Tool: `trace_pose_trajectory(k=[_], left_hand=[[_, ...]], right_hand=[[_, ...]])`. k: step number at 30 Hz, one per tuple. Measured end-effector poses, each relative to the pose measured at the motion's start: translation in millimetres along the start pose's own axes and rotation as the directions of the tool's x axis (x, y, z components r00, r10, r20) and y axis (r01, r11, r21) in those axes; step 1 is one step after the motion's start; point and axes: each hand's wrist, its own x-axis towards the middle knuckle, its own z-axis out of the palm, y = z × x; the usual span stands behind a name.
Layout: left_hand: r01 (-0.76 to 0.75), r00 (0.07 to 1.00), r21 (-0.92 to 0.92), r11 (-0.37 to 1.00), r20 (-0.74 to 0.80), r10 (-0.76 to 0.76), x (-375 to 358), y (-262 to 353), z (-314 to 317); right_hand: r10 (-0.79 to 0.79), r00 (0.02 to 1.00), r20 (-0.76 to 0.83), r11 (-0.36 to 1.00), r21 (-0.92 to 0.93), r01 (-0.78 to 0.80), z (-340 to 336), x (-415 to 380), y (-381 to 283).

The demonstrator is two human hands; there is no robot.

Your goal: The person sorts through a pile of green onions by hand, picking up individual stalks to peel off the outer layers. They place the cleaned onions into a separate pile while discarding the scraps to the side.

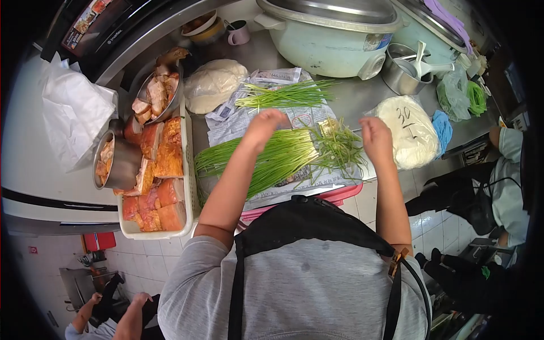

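From here, newspaper (224,127) bears a large bundle of chives (283,156), a smaller, neater bundle (289,94) and tangled loose greens (343,148); I'd say partly ordered, the tangle remaining. The left hand (267,126) is above the large bundle's edge, the right hand (376,135) beside the tangle. Fingers curl narrowly; whether they pinch anything, I can't tell.

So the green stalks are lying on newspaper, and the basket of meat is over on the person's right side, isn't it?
Not quite: the head view shows the basket of meat on the person's left side. The green stalks are lying on newspaper, just as you said.
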Motion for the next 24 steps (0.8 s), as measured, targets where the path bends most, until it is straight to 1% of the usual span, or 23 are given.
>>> trace_pose_trajectory(k=[1,2,3,4,6,7,8,10,11,13,14,16,17,18,19,20,21,22,23,24], left_hand=[[0.02,0.994,-0.165,0.986,-0.106,-0.038,15,-3,-5],[0.022,0.975,-0.328,0.944,-0.204,-0.093,32,-9,-12],[0.039,0.958,-0.438,0.898,-0.24,-0.159,47,-14,-18],[0.047,0.936,-0.543,0.838,-0.269,-0.227,61,-20,-23],[0.065,0.924,-0.584,0.809,-0.271,-0.271,88,-46,-40],[0.073,0.917,-0.604,0.794,-0.272,-0.291,92,-51,-44],[0.105,0.897,-0.635,0.765,-0.272,-0.348,94,-57,-47],[0.162,0.85,-0.694,0.701,-0.263,-0.456,94,-58,-50],[0.152,0.856,-0.701,0.697,-0.26,-0.448,92,-58,-51],[0.13,0.864,-0.713,0.689,-0.259,-0.431,79,-50,-54],[0.12,0.885,-0.688,0.716,-0.252,-0.391,73,-47,-56],[0.09,0.922,-0.636,0.767,-0.238,-0.305,56,-40,-61],[0.054,0.972,-0.633,0.772,-0.142,-0.185,45,-35,-63],[0.018,0.997,-0.634,0.773,-0.042,-0.058,25,-23,-60],[-0.018,0.996,-0.636,0.771,0.059,0.073,4,-8,-57],[0.036,0.987,-0.625,0.78,0.143,0.069,-24,10,-47],[0.091,0.972,-0.61,0.787,0.225,0.062,-47,21,-38],[0.138,0.909,-0.441,0.887,0.413,0.064,-58,19,-36],[0.146,0.813,-0.251,0.957,0.582,0.029,-65,17,-35],[0.16,0.834,-0.188,0.969,0.551,-0.031,-67,13,-29]], right_hand=[[-0.08,0.993,0.088,0.992,-0.091,0.088,1,-6,1],[-0.151,0.971,0.183,0.968,-0.173,0.183,2,-13,1],[-0.201,0.948,0.247,0.921,-0.283,0.269,6,-21,-1],[-0.232,0.94,0.249,0.906,-0.297,0.302,11,-27,-7],[-0.292,0.923,0.25,0.875,-0.318,0.364,26,-39,-23],[-0.324,0.882,0.341,0.864,-0.274,0.423,36,-47,-26],[-0.354,0.832,0.427,0.85,-0.224,0.477,46,-55,-28],[-0.446,0.803,0.396,0.834,-0.14,0.533,65,-64,-38],[-0.491,0.786,0.376,0.822,-0.1,0.561,71,-66,-40],[-0.458,0.811,0.364,0.84,-0.12,0.528,81,-66,-41],[-0.444,0.821,0.359,0.848,-0.127,0.515,86,-66,-42],[-0.448,0.807,0.385,0.858,-0.067,0.509,89,-63,-39],[-0.451,0.799,0.398,0.862,-0.039,0.506,90,-61,-37],[-0.403,0.818,0.411,0.907,0.062,0.416,88,-57,-36],[-0.353,0.832,0.428,0.935,0.159,0.316,85,-51,-36],[-0.304,0.838,0.452,0.946,0.251,0.207,82,-46,-36],[-0.219,0.852,0.476,0.95,0.305,0.073,78,-42,-37],[-0.133,0.853,0.504,0.934,0.352,-0.063,73,-39,-39],[-0.049,0.842,0.537,0.898,0.393,-0.199,71,-37,-40],[-0.026,0.829,0.559,0.859,0.436,-0.267,71,-37,-40]])
